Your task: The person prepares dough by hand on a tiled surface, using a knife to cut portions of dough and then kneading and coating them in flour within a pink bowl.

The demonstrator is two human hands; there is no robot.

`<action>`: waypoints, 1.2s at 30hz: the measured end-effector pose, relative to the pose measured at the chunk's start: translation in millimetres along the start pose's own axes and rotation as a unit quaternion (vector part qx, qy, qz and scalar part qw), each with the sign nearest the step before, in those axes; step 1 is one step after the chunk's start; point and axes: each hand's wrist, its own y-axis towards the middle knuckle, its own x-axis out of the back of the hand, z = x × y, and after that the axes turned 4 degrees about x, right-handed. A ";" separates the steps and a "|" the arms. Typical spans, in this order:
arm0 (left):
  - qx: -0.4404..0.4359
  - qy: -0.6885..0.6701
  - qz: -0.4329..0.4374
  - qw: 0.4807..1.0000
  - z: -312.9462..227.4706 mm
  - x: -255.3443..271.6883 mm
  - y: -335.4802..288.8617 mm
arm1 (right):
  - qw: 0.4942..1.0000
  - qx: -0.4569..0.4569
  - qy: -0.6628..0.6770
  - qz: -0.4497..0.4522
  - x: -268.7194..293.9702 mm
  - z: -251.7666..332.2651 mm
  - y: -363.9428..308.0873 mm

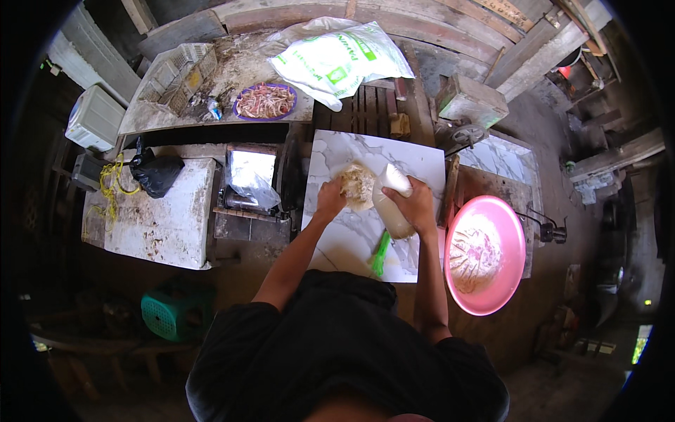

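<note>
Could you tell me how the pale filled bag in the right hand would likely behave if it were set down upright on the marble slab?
The bag looks soft-walled and bulging, so it would probably slump or tip on the smooth marble slab. The right hand wraps its middle, suggesting some weight.

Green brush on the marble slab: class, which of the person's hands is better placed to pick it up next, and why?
Probably the right hand. The green brush lies just below it, but it would first have to set down the clear bag it grips. The left hand is farther off, pressing the pale clump.
</note>
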 end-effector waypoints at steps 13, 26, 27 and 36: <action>0.119 -0.058 -0.020 0.991 -2.1 10.8 8.7 | 0.993 0.097 0.060 0.011 -3.4 -11.1 9.7; 0.084 -0.027 0.004 0.996 -8.7 0.3 1.0 | 0.996 0.018 0.040 0.074 -5.7 -8.1 7.1; 0.059 -0.024 -0.012 0.998 -5.3 -0.4 1.0 | 0.995 0.029 0.052 0.075 -7.6 -7.4 6.4; 0.067 -0.023 -0.040 0.997 -2.7 -6.5 5.2 | 0.999 -0.019 0.001 0.050 -8.9 -2.5 2.6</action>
